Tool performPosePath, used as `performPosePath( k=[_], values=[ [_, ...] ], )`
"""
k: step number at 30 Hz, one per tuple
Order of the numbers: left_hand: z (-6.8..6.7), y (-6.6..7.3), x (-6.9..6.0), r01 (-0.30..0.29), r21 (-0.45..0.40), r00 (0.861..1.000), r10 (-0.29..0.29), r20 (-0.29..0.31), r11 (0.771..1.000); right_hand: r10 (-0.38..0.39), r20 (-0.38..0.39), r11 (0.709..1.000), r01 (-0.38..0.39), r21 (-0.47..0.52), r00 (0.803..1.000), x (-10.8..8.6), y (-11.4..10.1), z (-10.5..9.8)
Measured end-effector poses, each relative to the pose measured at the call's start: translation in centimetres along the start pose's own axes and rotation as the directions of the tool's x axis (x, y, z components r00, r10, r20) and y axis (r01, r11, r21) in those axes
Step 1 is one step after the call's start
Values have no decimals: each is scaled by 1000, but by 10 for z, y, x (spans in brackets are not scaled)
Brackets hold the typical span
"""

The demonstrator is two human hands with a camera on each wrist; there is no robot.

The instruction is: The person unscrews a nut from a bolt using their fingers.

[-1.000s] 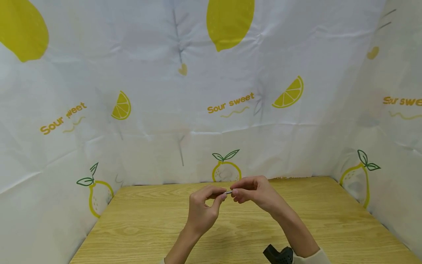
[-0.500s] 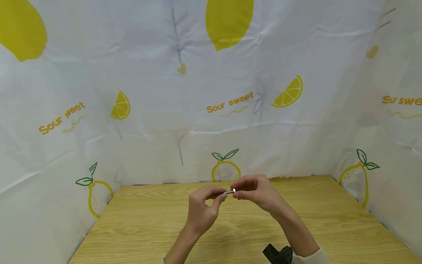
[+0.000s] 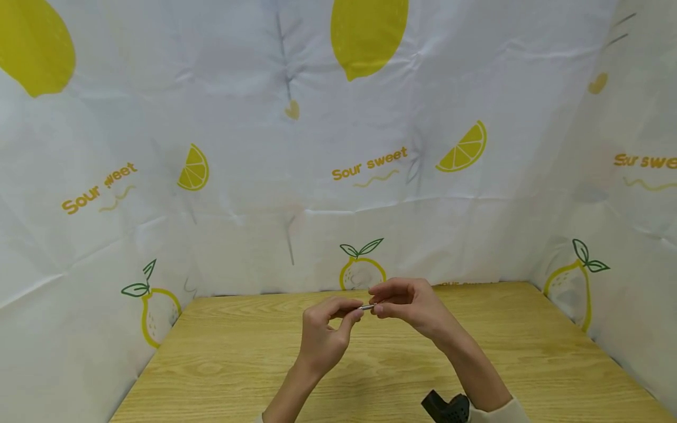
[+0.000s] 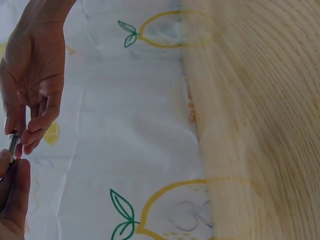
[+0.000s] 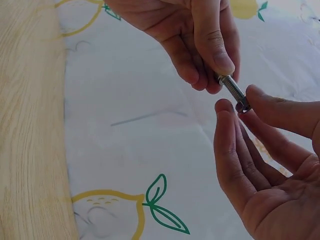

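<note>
A short silver threaded bolt [image 3: 367, 307] is held in the air between both hands, roughly level. My left hand [image 3: 326, 336] pinches one end of its shaft between thumb and fingertips, hiding that end. At the other end sits a six-sided metal piece [image 5: 243, 105], seen in the right wrist view; whether it is the bolt's head or a nut I cannot tell. The thumb and fingertips of my right hand [image 3: 418, 310] are around this piece, the thumb against it. In the left wrist view the bolt [image 4: 13, 145] shows small near the left edge.
Below the hands lies a wood-grain table [image 3: 238, 364]. White cloth [image 3: 254, 176] printed with lemons hangs behind it and along both sides. A black device [image 3: 446, 406] is at the right wrist, beside a light sleeve [image 3: 499, 413].
My right fingers shifted off the six-sided end, baring it half a second ago, and now they cover it again. The left hand has stayed nearly still on the bolt.
</note>
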State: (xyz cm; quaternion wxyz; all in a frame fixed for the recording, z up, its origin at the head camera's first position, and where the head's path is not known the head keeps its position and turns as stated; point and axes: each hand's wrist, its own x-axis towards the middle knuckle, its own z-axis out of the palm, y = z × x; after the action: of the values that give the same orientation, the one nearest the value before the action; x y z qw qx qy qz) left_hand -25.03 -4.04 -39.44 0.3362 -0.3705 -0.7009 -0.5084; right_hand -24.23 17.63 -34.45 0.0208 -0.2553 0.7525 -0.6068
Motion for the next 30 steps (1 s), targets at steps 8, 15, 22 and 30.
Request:
performPosePath(
  k=[8, 15, 22, 30],
  values=[
    [0, -2, -1, 9, -8, 1000, -9, 3, 1000, 35, 19, 999, -35, -1, 999, 0, -1, 0],
    [0, -1, -1, 18, -2, 1000, -18, 13, 1000, 14, -7, 999, -14, -38, 1000, 1, 1, 1],
    [0, -1, -1, 33, -12, 999, -32, 13, 999, -22, -14, 998, 21, -51, 1000, 1, 0, 2],
    [1, -1, 1, 4, -34, 1000, -5, -3, 999, -5, -35, 1000, 4, -24, 999, 2, 0, 3]
  ],
)
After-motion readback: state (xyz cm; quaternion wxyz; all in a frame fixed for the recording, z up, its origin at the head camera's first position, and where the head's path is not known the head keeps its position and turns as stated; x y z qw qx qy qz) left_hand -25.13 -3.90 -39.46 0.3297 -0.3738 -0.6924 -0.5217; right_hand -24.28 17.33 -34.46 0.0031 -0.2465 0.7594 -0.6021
